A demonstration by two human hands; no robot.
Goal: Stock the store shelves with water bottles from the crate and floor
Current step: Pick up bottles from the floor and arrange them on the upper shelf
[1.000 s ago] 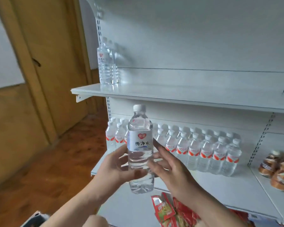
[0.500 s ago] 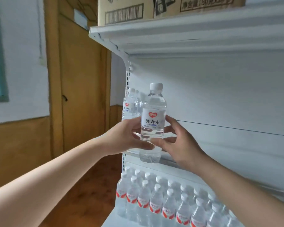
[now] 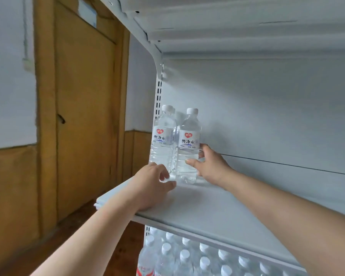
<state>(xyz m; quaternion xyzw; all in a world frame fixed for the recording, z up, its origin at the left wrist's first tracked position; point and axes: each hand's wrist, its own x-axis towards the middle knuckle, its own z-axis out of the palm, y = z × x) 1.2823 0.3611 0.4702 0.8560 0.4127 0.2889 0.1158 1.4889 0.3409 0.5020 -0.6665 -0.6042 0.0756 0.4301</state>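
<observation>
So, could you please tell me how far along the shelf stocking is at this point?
Done: the lower shelf holds rows of capped bottles, and at least one bottle stands at the upper shelf's left end. In hand: the right hand has its grip on a second bottle, standing beside it; the left hand is open by their bases. Left: most of the upper shelf is bare.
</observation>
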